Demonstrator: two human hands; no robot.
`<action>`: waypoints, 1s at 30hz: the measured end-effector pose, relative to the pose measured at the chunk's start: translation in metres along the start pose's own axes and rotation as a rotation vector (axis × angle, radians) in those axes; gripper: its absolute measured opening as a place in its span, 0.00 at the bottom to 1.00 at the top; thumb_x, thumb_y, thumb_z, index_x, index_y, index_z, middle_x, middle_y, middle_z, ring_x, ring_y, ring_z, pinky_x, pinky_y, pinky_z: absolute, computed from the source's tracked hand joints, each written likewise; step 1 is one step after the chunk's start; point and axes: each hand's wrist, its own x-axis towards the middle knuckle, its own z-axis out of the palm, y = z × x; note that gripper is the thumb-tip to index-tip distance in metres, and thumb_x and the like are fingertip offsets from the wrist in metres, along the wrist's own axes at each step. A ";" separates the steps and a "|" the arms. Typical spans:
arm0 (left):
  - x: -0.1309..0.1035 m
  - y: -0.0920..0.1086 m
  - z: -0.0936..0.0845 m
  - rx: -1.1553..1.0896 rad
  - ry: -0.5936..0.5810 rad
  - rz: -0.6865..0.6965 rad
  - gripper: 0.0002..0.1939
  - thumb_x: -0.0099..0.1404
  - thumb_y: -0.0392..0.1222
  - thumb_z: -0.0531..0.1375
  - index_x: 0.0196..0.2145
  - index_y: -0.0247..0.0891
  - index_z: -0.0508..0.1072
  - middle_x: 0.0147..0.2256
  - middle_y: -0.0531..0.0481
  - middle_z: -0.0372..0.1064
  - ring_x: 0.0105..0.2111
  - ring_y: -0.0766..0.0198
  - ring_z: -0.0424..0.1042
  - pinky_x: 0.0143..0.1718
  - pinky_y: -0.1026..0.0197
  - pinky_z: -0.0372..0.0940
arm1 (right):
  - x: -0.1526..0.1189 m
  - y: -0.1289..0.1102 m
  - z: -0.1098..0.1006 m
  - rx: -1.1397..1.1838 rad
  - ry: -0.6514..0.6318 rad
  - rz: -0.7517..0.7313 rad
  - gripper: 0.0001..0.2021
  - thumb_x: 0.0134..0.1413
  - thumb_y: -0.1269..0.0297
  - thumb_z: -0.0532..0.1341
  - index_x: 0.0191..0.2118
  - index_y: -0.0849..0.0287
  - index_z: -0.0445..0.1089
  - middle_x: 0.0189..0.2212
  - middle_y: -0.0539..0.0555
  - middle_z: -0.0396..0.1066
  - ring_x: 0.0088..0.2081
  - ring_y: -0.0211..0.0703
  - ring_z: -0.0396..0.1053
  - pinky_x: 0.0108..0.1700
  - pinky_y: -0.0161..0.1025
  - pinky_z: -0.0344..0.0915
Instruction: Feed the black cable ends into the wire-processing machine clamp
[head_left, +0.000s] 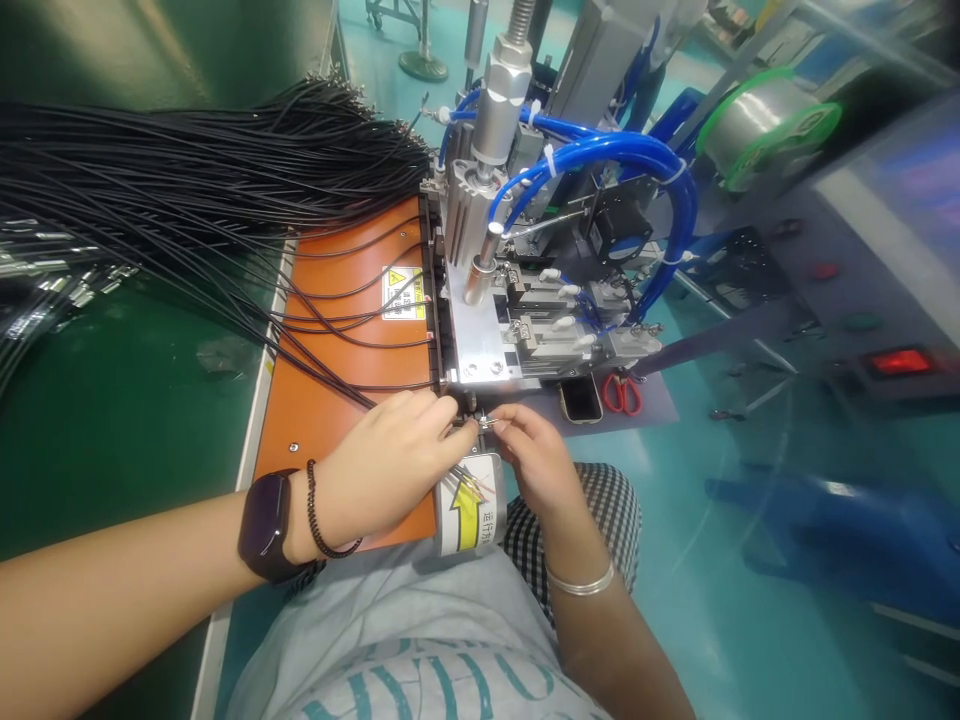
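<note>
Both of my hands work just beside the machine (476,340). My left hand (382,462) curls around a few black cables (330,378); exposed wire ends (478,487) show below its thumb, over a yellow-arrow label (466,525). My right hand (541,468) pinches a small silvery part (487,422) between thumb and forefinger, near the left fingertips; whether these touch it, I cannot tell. The cables cross an orange plate (322,425); a phone (579,399) and red scissors (622,394) lie beyond my right hand.
</note>
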 end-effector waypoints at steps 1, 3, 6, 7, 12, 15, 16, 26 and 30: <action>0.000 0.001 -0.001 0.006 -0.003 0.003 0.16 0.64 0.32 0.52 0.49 0.39 0.68 0.33 0.48 0.61 0.32 0.58 0.62 0.31 0.57 0.59 | 0.000 0.001 0.000 0.026 0.019 -0.014 0.09 0.47 0.60 0.63 0.34 0.59 0.70 0.24 0.47 0.64 0.24 0.34 0.57 0.26 0.33 0.55; 0.000 0.002 -0.002 0.013 -0.012 0.006 0.16 0.64 0.32 0.52 0.49 0.39 0.68 0.33 0.48 0.62 0.32 0.58 0.63 0.32 0.56 0.60 | -0.001 0.001 0.001 0.051 0.036 -0.054 0.09 0.48 0.60 0.63 0.36 0.59 0.70 0.26 0.48 0.65 0.26 0.35 0.59 0.28 0.33 0.57; -0.001 0.003 -0.002 0.010 -0.029 -0.003 0.17 0.64 0.31 0.51 0.50 0.39 0.67 0.34 0.48 0.62 0.33 0.58 0.63 0.32 0.56 0.61 | -0.002 -0.002 0.002 0.005 0.036 -0.113 0.09 0.50 0.59 0.63 0.35 0.58 0.70 0.28 0.49 0.67 0.29 0.36 0.62 0.31 0.34 0.60; -0.001 0.004 -0.002 0.007 -0.036 -0.008 0.17 0.64 0.31 0.51 0.50 0.39 0.66 0.34 0.48 0.62 0.33 0.58 0.63 0.33 0.56 0.61 | -0.002 -0.002 0.003 -0.026 0.041 -0.136 0.09 0.50 0.59 0.63 0.35 0.58 0.70 0.29 0.49 0.67 0.30 0.37 0.62 0.33 0.35 0.61; -0.001 0.006 -0.002 0.011 -0.050 -0.018 0.19 0.64 0.30 0.50 0.52 0.40 0.65 0.34 0.48 0.63 0.35 0.58 0.64 0.34 0.56 0.62 | 0.000 -0.001 0.002 -0.142 0.065 -0.196 0.08 0.52 0.58 0.61 0.32 0.58 0.67 0.28 0.49 0.65 0.31 0.37 0.62 0.34 0.35 0.61; 0.000 0.007 -0.003 0.018 -0.058 -0.013 0.20 0.65 0.30 0.50 0.54 0.39 0.63 0.35 0.48 0.63 0.36 0.57 0.64 0.34 0.56 0.61 | 0.000 0.001 0.001 -0.144 0.049 -0.133 0.08 0.53 0.59 0.60 0.32 0.58 0.66 0.26 0.47 0.63 0.28 0.36 0.60 0.30 0.33 0.59; 0.000 0.007 -0.003 0.022 -0.059 -0.010 0.21 0.65 0.30 0.50 0.54 0.39 0.63 0.35 0.48 0.64 0.36 0.57 0.64 0.34 0.55 0.61 | 0.000 0.001 0.001 -0.147 0.039 -0.115 0.08 0.54 0.58 0.60 0.32 0.58 0.66 0.25 0.47 0.63 0.27 0.36 0.59 0.30 0.33 0.58; 0.000 0.007 -0.003 0.046 -0.049 -0.002 0.22 0.63 0.29 0.51 0.54 0.39 0.63 0.35 0.47 0.63 0.36 0.58 0.64 0.34 0.56 0.61 | -0.005 -0.006 0.004 -0.369 0.065 -0.225 0.08 0.57 0.59 0.56 0.33 0.58 0.65 0.28 0.49 0.64 0.30 0.38 0.62 0.34 0.35 0.61; 0.000 0.009 -0.003 0.059 -0.049 -0.013 0.21 0.64 0.29 0.50 0.54 0.38 0.63 0.34 0.48 0.62 0.35 0.58 0.65 0.33 0.56 0.61 | -0.003 -0.003 0.007 -0.324 0.050 -0.180 0.09 0.59 0.58 0.54 0.32 0.57 0.63 0.27 0.48 0.62 0.29 0.38 0.61 0.33 0.35 0.61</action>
